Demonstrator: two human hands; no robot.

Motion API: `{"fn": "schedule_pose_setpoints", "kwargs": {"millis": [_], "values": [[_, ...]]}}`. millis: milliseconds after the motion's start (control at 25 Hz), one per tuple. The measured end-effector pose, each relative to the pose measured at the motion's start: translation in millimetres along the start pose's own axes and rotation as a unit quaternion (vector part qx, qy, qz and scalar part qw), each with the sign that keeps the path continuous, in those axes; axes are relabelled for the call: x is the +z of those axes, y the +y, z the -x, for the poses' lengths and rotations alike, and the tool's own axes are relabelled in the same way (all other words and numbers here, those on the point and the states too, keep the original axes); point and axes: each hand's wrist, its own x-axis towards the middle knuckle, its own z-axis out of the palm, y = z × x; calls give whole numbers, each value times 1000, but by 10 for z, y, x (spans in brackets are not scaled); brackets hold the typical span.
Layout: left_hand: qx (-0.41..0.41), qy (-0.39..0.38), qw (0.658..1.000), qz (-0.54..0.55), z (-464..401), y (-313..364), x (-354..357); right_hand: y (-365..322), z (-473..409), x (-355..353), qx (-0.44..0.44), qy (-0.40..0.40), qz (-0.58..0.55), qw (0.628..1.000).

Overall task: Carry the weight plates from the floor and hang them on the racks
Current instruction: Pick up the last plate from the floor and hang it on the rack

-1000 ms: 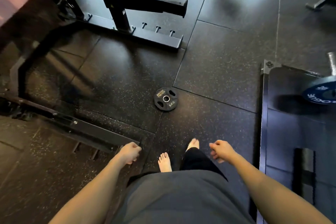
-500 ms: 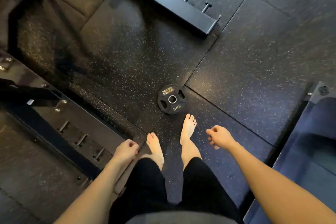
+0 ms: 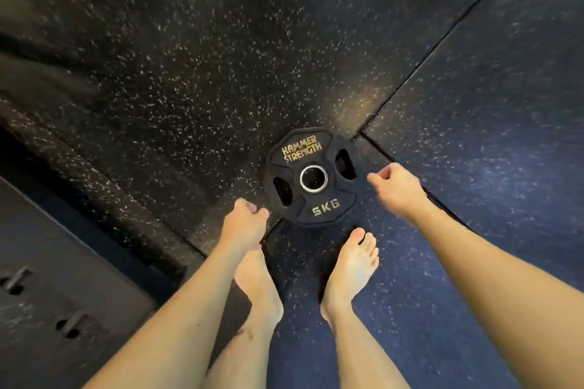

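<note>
Weight plate: black, marked "HAMMER STRENGTH" and "5KG", laid flat on the speckled rubber floor where the mat seams meet, just ahead of two bare feet.

Left hand: held low at the plate's near-left edge, fingers loosely curled, nothing gripped; contact with the plate cannot be told.

Right hand: held at the plate's right edge, fingers curled inward, nothing gripped.

Rack base: seen at lower left, fitted with short pegs.
</note>
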Motion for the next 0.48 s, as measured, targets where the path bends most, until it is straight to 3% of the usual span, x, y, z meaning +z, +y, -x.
{"fn": "schedule_pose_setpoints", "kwargs": {"millis": [240, 400, 480], "values": [[25, 18, 999, -15, -1128, 21, 719, 171, -1025, 748, -20, 34, 94, 995], [68, 80, 994, -27, -1258, -3, 970, 238, -1200, 862, -110, 50, 228, 966], [70, 91, 993, -23, -1276, -8, 1005, 219, -1215, 855, -114, 44, 211, 970]]}}
